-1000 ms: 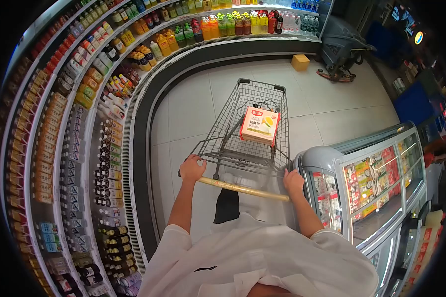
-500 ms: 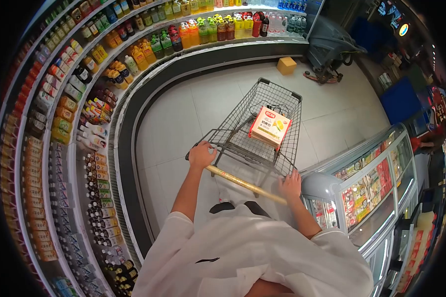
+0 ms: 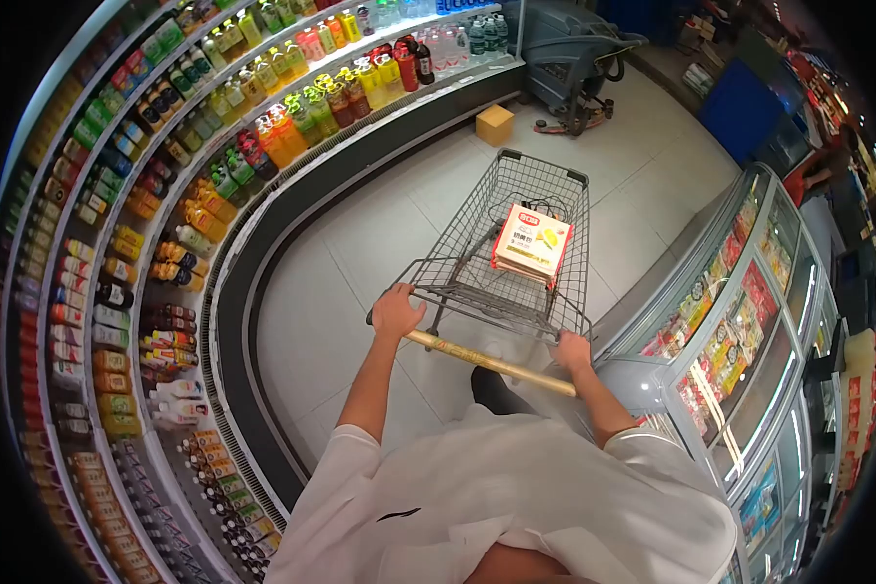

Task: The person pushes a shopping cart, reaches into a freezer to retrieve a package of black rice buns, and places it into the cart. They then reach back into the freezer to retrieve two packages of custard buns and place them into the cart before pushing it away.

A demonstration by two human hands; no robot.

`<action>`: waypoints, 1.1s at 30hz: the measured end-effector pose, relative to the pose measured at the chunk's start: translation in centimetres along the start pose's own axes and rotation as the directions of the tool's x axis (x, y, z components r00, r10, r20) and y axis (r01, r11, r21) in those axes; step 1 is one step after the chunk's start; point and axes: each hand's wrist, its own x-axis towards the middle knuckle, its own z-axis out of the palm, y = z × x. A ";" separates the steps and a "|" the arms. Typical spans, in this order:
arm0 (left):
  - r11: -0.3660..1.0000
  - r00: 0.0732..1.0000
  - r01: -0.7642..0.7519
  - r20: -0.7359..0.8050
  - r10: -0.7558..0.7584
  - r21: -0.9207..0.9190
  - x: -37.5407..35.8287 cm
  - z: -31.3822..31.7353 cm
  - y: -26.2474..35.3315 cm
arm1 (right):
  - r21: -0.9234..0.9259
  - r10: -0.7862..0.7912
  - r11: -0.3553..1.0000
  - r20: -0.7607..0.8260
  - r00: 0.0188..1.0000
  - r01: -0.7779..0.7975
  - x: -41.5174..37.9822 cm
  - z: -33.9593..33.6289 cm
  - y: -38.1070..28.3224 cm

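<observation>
A wire shopping cart (image 3: 545, 165) stands in front of me, with a yellow handle bar (image 3: 492, 363) on my side. My left hand (image 3: 397, 311) is wrapped round the cart's frame at the left end, just above the bar. At the right end, my right hand (image 3: 572, 350) is closed on the frame, close to the bar's other end. Inside the basket lies a white and red printed food box (image 3: 532, 239), seemingly on top of similar packaging. Dark cords or straps show behind the box, too small to make out.
Curving drink shelves (image 3: 200, 229) with a dark base run along the left and far side. A glass-topped freezer (image 3: 740, 360) full of packages stands close on the right. Ahead are a small yellow carton (image 3: 494, 125) and a grey floor-cleaning machine (image 3: 574, 68).
My view has turned right, so the shelves, carton and machine sit further left. One leg has stepped forward under the bar. Both hands keep hold of the cart.
</observation>
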 end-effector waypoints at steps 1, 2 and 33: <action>0.999 0.998 -0.046 -0.040 0.046 0.002 1.5 0.1 1.1 | 0.001 0.096 0.995 0.073 0.993 -0.097 1.1 -1.7 0.4; 0.999 0.999 -0.034 -0.002 0.034 0.023 2.9 0.2 2.5 | 0.009 0.108 0.994 0.006 0.994 -0.108 1.4 -2.7 1.0; 0.931 0.984 -0.156 -0.035 0.177 0.330 60.8 15.7 42.8 | 0.433 0.613 0.790 -0.527 0.588 -0.435 43.0 -24.8 32.0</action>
